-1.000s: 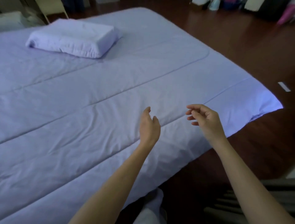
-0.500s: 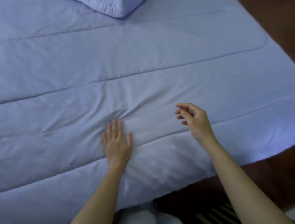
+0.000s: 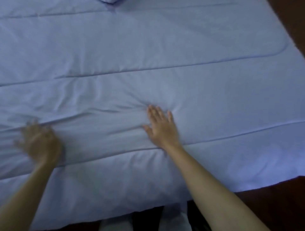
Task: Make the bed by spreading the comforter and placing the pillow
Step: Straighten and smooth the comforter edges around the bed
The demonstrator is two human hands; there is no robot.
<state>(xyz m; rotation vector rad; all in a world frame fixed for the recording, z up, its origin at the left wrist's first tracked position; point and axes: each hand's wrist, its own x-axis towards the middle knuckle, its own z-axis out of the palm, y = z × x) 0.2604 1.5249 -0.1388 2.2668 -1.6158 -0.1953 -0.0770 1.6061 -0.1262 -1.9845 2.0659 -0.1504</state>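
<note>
Almost done: smoothing the comforter (image 3: 148,49).
Right hand (image 3: 162,128) presses flat, open; left hand (image 3: 39,141) too blurry to tell. Some wrinkles left.

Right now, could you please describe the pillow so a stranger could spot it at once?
The blue comforter fills the view. At the top edge, left of centre, the pillow shows only a small corner pointing down. Unlike the flat quilting around it, a dark shadow rims it.

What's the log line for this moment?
stage: smoothing comforter | left hand: blurred, on comforter | right hand: flat on comforter | pillow: corner at top edge
</note>
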